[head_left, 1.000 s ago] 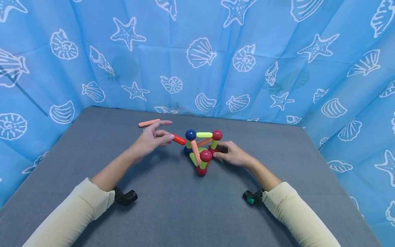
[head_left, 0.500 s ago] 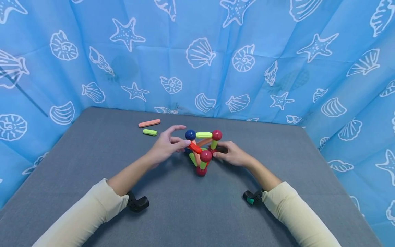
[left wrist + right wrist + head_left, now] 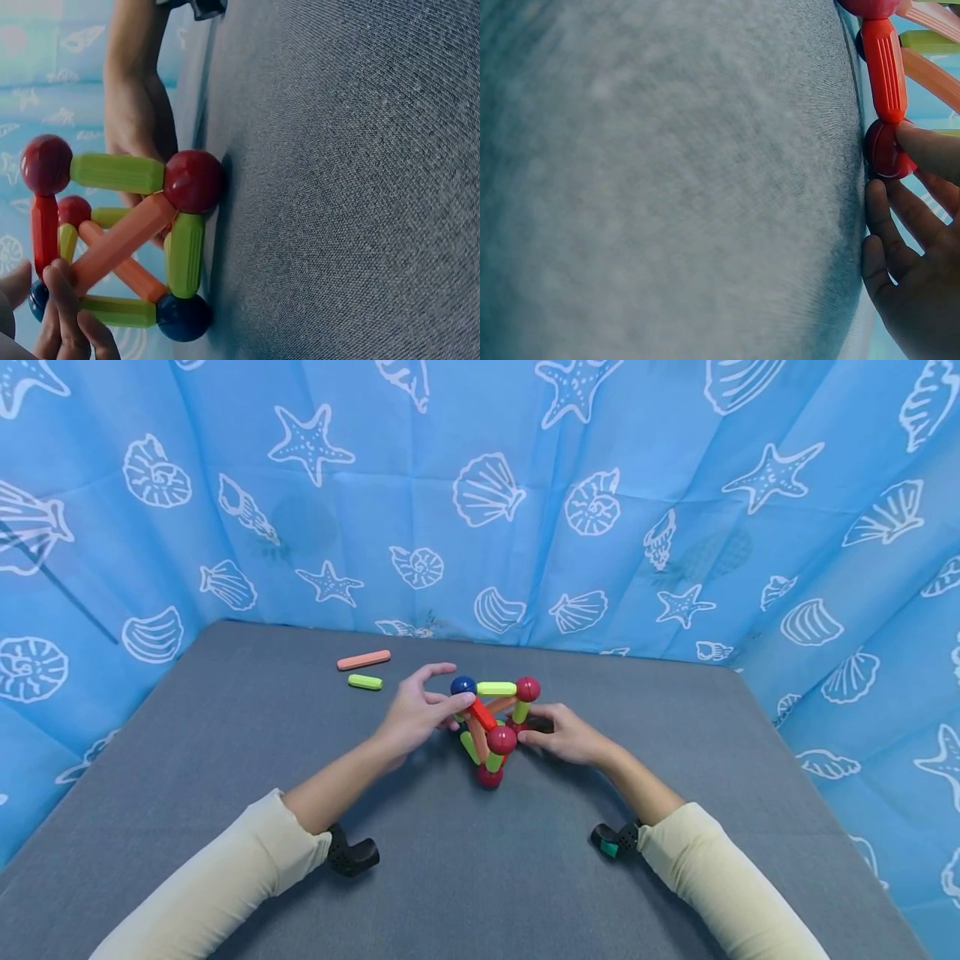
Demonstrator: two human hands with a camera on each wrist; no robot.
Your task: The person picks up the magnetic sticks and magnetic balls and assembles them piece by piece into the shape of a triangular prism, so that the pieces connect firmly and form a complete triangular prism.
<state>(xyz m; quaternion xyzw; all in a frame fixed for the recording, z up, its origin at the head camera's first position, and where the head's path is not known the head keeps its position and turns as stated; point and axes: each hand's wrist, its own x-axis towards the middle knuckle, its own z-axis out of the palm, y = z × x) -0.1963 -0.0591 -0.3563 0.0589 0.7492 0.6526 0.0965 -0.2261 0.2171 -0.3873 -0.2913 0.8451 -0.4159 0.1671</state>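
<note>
1. We find the rod-and-ball frame (image 3: 491,727) standing mid-counter (image 3: 465,877), upright.
2. The left hand (image 3: 416,714) pinches a red rod (image 3: 482,714) against the frame's upper edge, between the blue ball (image 3: 462,685) and the near red ball (image 3: 501,740).
3. The right hand (image 3: 566,735) steadies a lower red ball (image 3: 885,150) with curled fingertips.
4. We judge the pieces light, rigid, smooth — the joints likely part under side load; hold it by the balls.
5. Two loose rods — orange (image 3: 363,659) and green (image 3: 365,682) — lie well clear, left. Nothing obstructs.
</note>
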